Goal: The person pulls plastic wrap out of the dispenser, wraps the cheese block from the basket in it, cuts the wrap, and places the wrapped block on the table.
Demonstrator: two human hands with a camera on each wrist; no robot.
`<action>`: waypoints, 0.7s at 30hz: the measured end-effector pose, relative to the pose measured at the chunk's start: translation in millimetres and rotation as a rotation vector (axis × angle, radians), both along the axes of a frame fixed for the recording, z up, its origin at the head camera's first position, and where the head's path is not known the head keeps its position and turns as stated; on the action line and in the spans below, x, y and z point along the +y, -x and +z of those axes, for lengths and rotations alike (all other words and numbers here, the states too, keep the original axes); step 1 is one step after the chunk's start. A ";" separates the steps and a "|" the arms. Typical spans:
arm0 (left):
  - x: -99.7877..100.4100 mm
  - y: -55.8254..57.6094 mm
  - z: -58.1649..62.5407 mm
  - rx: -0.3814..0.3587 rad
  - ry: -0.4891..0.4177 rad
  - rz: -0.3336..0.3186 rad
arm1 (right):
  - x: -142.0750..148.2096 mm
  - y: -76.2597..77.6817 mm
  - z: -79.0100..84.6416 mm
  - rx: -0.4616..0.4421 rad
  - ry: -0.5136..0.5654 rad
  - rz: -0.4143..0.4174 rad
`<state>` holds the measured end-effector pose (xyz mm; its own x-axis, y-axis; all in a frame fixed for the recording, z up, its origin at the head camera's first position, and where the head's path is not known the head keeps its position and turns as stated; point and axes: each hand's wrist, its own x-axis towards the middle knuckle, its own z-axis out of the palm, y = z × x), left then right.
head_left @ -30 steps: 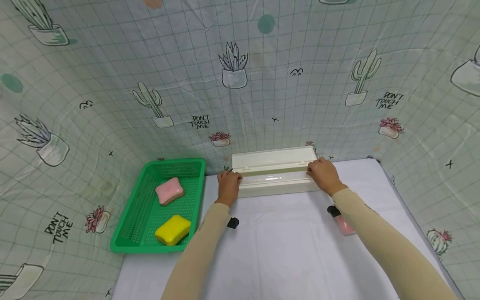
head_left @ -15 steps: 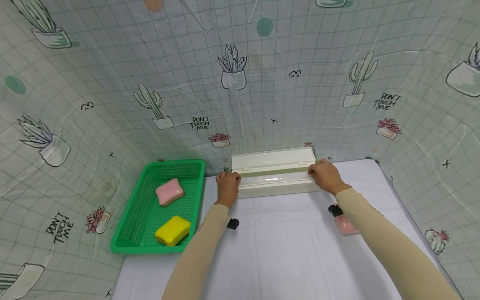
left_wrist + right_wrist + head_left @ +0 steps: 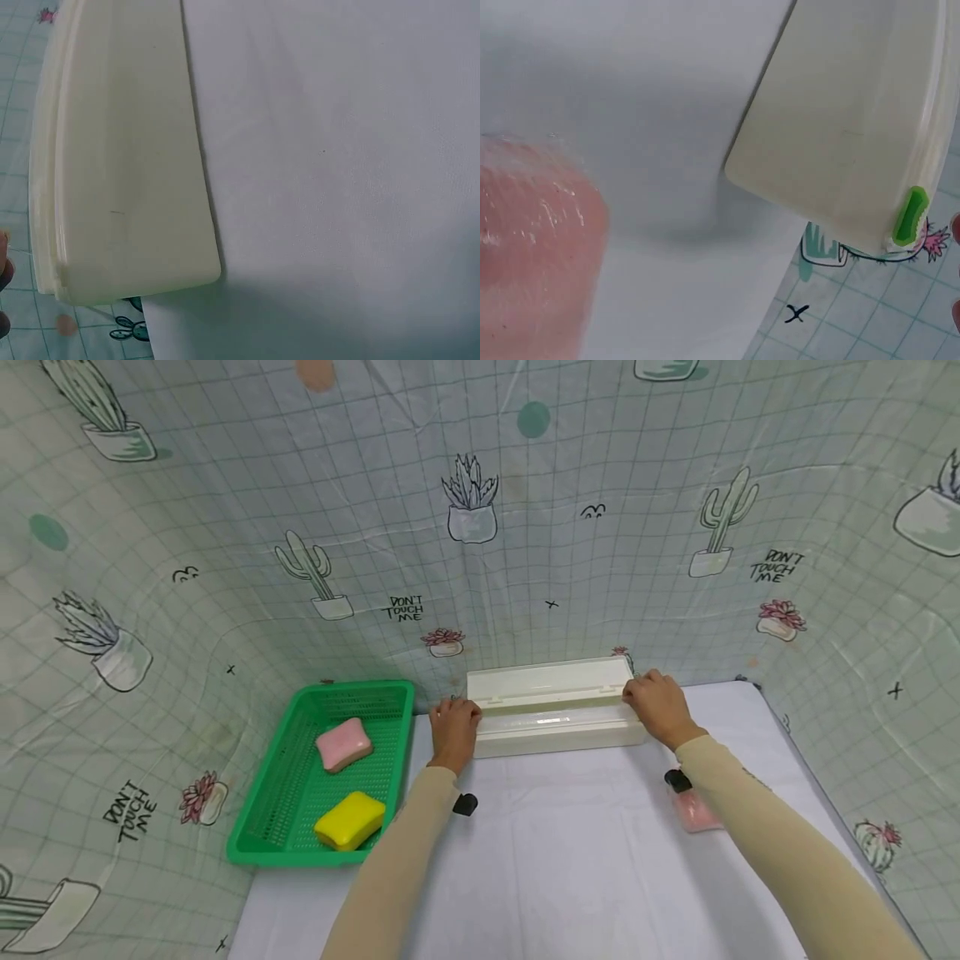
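Observation:
A long white cling film dispenser (image 3: 558, 743) lies at the back of the table, its lid (image 3: 551, 678) tipped up against the patterned cloth. Clear cling film (image 3: 553, 720) shows as a shiny strip along its top. My left hand (image 3: 453, 735) pinches the film at the left end of the box, and my right hand (image 3: 662, 708) pinches it at the right end. In the right wrist view a green slider (image 3: 910, 217) sits at the box's corner. Only fingertips (image 3: 4, 255) show at the edge of the left wrist view.
On the left stands a green basket (image 3: 300, 859) with a pink sponge (image 3: 345, 743) and a yellow sponge (image 3: 350, 821). Another pink block (image 3: 536, 255), under shiny clear film, lies partly beneath my right forearm. Patterned cloth walls (image 3: 555, 560) rise behind and at both sides.
My right hand has shifted slightly to the right at its end of the box. The left hand keeps its place, and the head view has moved a little.

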<state>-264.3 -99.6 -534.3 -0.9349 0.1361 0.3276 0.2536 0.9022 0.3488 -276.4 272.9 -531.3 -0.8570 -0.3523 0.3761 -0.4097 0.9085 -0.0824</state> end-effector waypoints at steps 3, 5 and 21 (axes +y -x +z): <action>-0.8 0.9 5.9 0.002 0.006 0.004 | 1.9 1.5 4.0 0.023 -0.008 0.008; -1.7 1.5 10.3 0.010 0.019 0.005 | 3.3 2.5 6.9 0.030 -0.005 0.010; -11.6 8.9 36.9 0.085 0.085 0.022 | 7.9 5.4 35.9 0.086 -0.001 0.020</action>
<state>-273.2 -111.2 -497.5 -0.9072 0.1463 0.3944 0.2588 0.9333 0.2491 -281.8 280.8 -495.4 -0.8140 -0.3696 0.4480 -0.4334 0.9001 -0.0450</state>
